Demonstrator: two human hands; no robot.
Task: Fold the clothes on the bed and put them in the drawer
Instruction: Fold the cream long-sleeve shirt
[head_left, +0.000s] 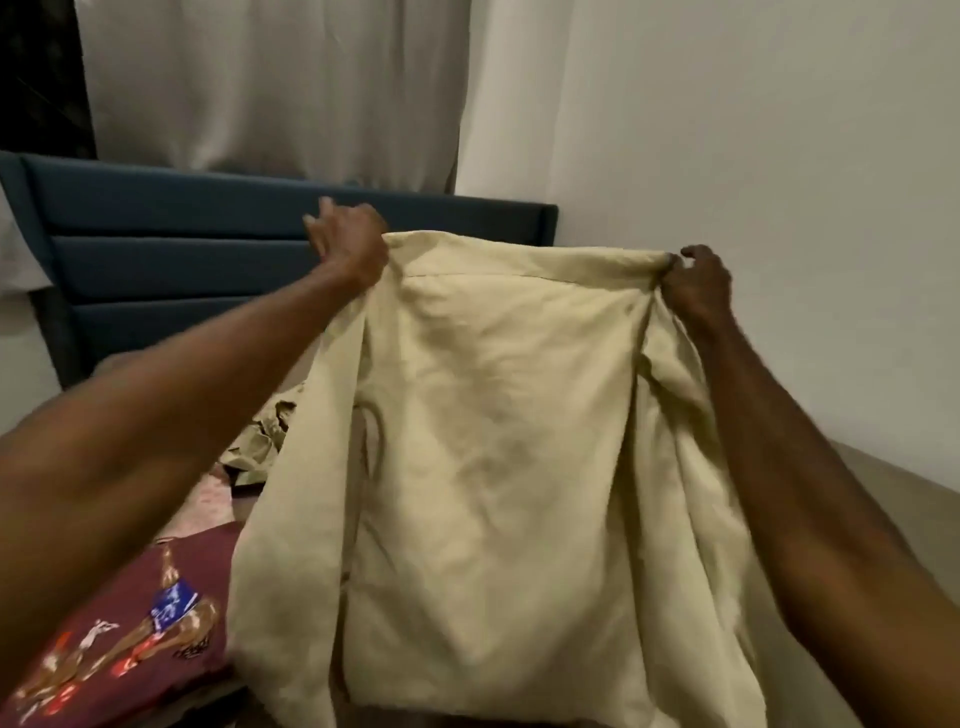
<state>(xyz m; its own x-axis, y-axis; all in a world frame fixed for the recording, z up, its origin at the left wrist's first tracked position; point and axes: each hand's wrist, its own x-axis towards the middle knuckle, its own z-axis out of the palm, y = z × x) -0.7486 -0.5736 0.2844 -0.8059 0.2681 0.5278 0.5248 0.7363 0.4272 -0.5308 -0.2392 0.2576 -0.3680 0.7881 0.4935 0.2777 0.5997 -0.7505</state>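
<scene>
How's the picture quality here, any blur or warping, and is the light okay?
Head view: dim, warm indoor light, no glare; overall soft, with the left hand slightly motion-blurred; wide-angle bending shows in the headboard; the cream shirt reads clearly.

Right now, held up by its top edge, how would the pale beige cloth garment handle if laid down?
The pale beige cloth garment is probably floppy: it drapes in creases below the left hand and right hand. It looks light, since fingertip grips hold it.
</scene>
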